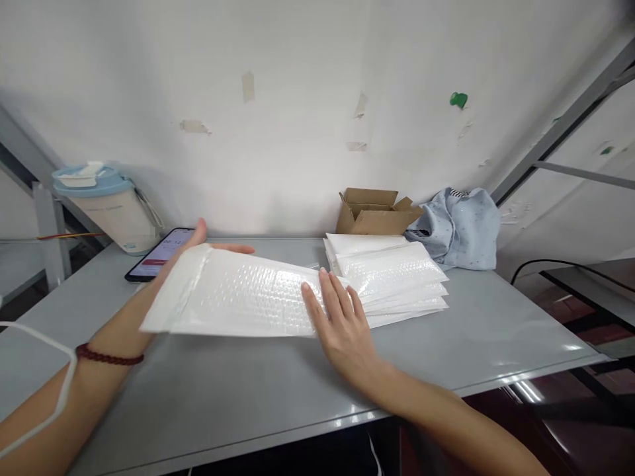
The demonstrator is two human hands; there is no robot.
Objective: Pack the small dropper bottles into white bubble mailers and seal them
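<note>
- My left hand [198, 246] holds a white mailer [233, 294] from behind, fingers spread along its far edge, lifting that end off the table [238, 396].
- My right hand [342, 324] lies flat and open on the mailer's near right end, gripping nothing.
- A mailer stack [397, 277] lies just right; a phone [156, 258] sits behind.
</note>
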